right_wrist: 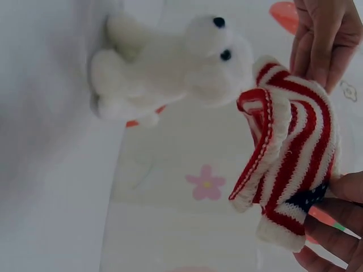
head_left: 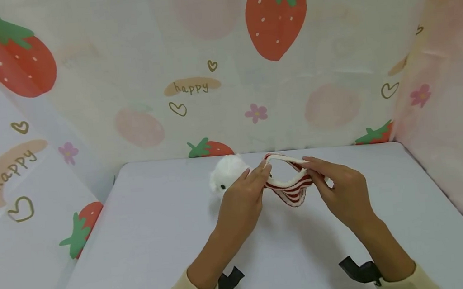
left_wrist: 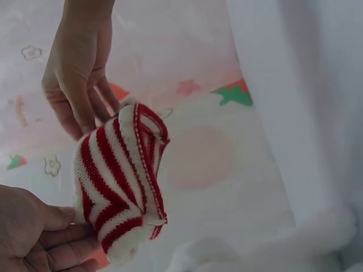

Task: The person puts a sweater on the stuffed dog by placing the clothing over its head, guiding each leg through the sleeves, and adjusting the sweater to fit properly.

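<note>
A small knitted sweater [head_left: 294, 194] with red and white stripes is stretched between my two hands above the table. Its collar or hem opening faces up in the head view, and a navy patch shows on it in the right wrist view. My left hand [head_left: 243, 202] pinches one side of it; my right hand [head_left: 346, 194] pinches the other between thumb and fingers. A white plush dog [right_wrist: 164, 65] with black eye and nose stands on the table, behind the left hand in the head view and partly hidden by it.
The white table [head_left: 157, 241] extends around the arms. A curtain [head_left: 139, 65] printed with strawberries, hearts and the word happy hangs behind and at both sides. Black straps [head_left: 360, 270] sit at the wrists.
</note>
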The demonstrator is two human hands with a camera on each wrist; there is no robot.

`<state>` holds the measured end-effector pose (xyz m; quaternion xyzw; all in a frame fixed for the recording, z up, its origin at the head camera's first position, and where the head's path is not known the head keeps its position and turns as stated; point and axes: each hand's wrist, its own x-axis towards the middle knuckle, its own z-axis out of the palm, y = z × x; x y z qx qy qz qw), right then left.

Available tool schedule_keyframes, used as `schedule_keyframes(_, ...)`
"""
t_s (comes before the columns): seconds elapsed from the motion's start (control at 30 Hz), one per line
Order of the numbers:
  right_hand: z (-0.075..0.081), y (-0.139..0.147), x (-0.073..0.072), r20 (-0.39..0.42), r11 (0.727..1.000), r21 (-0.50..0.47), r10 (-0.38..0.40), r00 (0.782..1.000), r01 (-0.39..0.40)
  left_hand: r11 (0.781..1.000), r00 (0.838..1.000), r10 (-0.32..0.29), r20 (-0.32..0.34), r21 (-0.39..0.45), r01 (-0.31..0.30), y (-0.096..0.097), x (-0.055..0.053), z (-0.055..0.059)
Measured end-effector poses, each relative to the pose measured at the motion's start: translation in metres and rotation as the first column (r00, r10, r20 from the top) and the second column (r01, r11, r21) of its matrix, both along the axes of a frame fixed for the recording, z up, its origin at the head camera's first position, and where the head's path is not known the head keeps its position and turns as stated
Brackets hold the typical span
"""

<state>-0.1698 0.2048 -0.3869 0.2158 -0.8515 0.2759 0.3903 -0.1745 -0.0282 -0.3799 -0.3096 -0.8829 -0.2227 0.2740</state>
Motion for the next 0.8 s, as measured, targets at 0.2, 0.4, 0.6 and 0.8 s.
schedule_keyframes(0.2,0.003,-0.027,-0.008,-0.014,0.998,-0.041,0.049,0.999,-0.050,0.998,0.997,0.057,-0.054,0.015,-0.056,-0.021,0.003,0.005)
schedule_keyframes(0.4,0.006,-0.048,-0.022,-0.064,0.997,-0.023,0.072,0.995,-0.074,0.992,0.989,0.122,-0.082,0.029,-0.120,-0.041,0.000,0.009)
schedule_keyframes(0.6,0.010,-0.069,-0.036,-0.103,0.997,0.021,0.082,0.991,-0.080,0.988,0.983,0.154,-0.097,0.028,-0.152,-0.059,-0.005,0.013)
schedule_keyframes(0.8,0.016,-0.087,-0.050,-0.111,0.993,0.095,0.080,0.991,-0.070,0.979,0.976,0.202,-0.079,0.007,-0.203,-0.074,-0.010,0.017)
